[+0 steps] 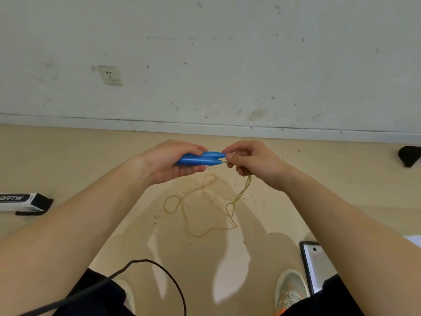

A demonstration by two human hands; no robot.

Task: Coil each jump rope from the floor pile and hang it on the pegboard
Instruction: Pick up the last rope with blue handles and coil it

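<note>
The scuffed white wall [227, 53] fills the far half of the view, matt and flecked with dark marks. No pegboard shows on it, so hanging looks some way off. Below the wall lies the smooth beige floor [68, 160], glossy enough to throw pale reflections and strewn with short dark specks. Over the floor, the left hand [173, 160] has its fingers curled round both blue handles [200, 158], which lie side by side with their tips pointing right. Pairing them this way probably gives the coil one fixed starting end. The right hand [252, 160] sits just right of those tips and pinches the cord where it leaves them, a sensible grip for feeding the first loop. The jump rope's cord [205, 213] is thin, yellowish and faintly translucent. It drops from the right hand and sprawls on the floor nearer the person in loose, crossing loops, so the coiling seems barely begun. The handles are smooth hard plastic, cylindrical and tapering to narrow noses. A thicker black cable [159, 267] arcs across the near floor. A white box with a black end [22, 202] lies at the left, and a pale mesh shoe [290, 290] stands near right.
</note>
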